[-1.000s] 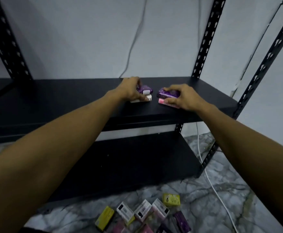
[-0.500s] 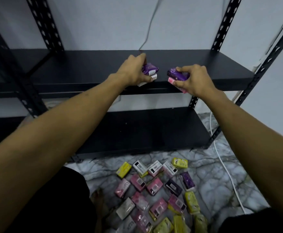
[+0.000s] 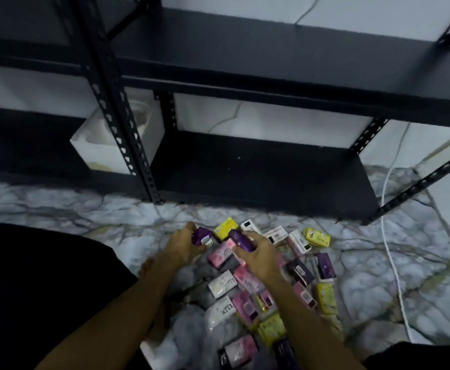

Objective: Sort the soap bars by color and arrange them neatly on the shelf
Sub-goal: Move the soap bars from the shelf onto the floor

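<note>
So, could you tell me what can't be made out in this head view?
- Left hand: its fingers cover the white bar under the purple bar.
- Soap pile: partly hidden by the right forearm; label print is blurred.
- Upper shelf: its top is cut off by the frame edge.

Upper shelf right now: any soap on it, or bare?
Bare where visible: the upper shelf shows only black board. Both hands hold purple bars down over the floor pile.
</note>
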Demonstrator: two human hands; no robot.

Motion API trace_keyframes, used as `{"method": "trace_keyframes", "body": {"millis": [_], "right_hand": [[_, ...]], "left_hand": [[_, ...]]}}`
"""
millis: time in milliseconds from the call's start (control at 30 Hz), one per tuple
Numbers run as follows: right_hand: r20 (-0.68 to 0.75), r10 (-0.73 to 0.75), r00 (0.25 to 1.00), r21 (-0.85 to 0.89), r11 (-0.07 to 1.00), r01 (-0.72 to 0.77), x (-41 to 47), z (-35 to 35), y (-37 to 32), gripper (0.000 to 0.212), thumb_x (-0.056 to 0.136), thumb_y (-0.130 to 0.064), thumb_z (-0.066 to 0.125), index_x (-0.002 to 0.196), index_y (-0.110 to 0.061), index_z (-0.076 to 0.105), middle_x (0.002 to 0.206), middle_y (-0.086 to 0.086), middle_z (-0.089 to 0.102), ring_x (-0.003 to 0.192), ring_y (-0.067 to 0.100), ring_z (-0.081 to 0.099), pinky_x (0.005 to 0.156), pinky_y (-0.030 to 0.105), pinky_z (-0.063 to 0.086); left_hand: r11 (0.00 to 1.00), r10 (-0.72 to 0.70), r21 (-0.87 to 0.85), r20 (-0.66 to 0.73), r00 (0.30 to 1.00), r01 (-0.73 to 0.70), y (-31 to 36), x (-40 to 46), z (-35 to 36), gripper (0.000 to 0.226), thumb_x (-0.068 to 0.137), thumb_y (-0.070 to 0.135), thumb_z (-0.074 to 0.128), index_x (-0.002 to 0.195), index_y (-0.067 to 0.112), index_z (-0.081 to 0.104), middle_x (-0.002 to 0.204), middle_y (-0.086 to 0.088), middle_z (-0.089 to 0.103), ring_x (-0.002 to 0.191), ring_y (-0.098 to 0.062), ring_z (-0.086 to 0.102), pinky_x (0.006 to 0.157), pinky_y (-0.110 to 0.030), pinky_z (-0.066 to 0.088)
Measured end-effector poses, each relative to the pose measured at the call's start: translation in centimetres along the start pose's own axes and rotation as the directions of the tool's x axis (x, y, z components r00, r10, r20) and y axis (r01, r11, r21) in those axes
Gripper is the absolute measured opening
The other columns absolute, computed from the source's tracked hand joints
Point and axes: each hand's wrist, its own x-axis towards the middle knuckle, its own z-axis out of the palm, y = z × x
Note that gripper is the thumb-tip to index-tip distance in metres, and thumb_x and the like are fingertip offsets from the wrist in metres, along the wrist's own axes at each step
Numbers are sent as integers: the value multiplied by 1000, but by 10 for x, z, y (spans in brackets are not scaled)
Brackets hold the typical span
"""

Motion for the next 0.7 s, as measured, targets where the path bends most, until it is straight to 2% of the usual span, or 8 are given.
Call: {"method": "trace_keyframes", "body": {"millis": [67, 133, 200, 333, 400, 533, 600, 700], "right_hand": [[53, 50, 997, 17, 999, -51, -9, 41, 17, 30, 76, -22, 86, 98, -29, 67, 85, -13, 70, 72, 0, 64, 65, 6, 47], [112, 87, 990, 20, 996, -90, -12, 82, 39, 25, 75, -33, 84, 92, -27, 67, 81, -10, 72, 74, 6, 68, 69, 18, 54], [142, 100, 985, -33, 995, -96, -11, 114, 56, 34, 73, -42, 80, 101, -27, 68, 87, -8, 74, 80, 9, 69, 75, 25, 56], [210, 105, 972, -181, 981, -67, -2, 155, 66, 30, 83, -40, 70, 103, -19, 64, 95, 4, 72, 88, 21, 66, 74, 24, 47], [219, 77, 973, -268, 963, -16, 7, 174, 71, 34, 86, -43, 63, 109, -17, 62, 101, 9, 68, 93, 29, 65, 79, 34, 52], [190, -23, 982, -418, 903, 102, 25, 202, 76, 43, 82, -32, 69, 120, -21, 53, 107, 15, 63, 95, 35, 63, 81, 42, 55], [192, -67, 979, -456, 877, 149, 34, 210, 76, 47, 82, -25, 69, 127, -15, 57, 111, 17, 61, 101, 36, 61, 88, 45, 55], [204, -137, 969, -514, 828, 225, 42, 218, 81, 43, 89, -22, 52, 130, -12, 58, 115, 17, 61, 104, 35, 60, 93, 45, 53]], "left_hand": [[999, -30, 29, 24, 999, 29, -26, 2, 17, 72, 83, 42, 76, 144, 20, 43, 123, -12, 67, 114, -33, 62, 88, -33, 47], [994, -39, 99, 26, 999, 36, -44, 11, 28, 76, 88, 42, 71, 152, 27, 34, 128, -14, 64, 119, -35, 58, 90, -34, 46], [992, -42, 123, 39, 998, 37, -56, 25, 36, 74, 89, 42, 69, 153, 30, 33, 129, -17, 63, 120, -37, 57, 91, -36, 46], [993, -71, 96, 60, 996, 65, -70, 66, 46, 69, 88, 49, 66, 149, 32, 38, 124, -19, 64, 117, -41, 57, 93, -44, 51], [992, -67, 112, 71, 995, 59, -73, 85, 52, 65, 87, 50, 64, 145, 35, 38, 117, -19, 66, 112, -42, 59, 88, -46, 53], [986, -99, 145, 73, 992, 88, -68, 110, 61, 65, 90, 42, 64, 147, 36, 35, 122, -20, 60, 119, -42, 53, 90, -47, 49], [979, -106, 186, 92, 990, 88, -70, 117, 71, 63, 93, 40, 61, 148, 35, 30, 126, -21, 57, 122, -42, 49, 90, -48, 48], [967, -98, 245, 137, 986, 62, -75, 123, 81, 64, 95, 31, 59, 149, 33, 25, 130, -21, 50, 123, -42, 44, 89, -51, 47]]}}
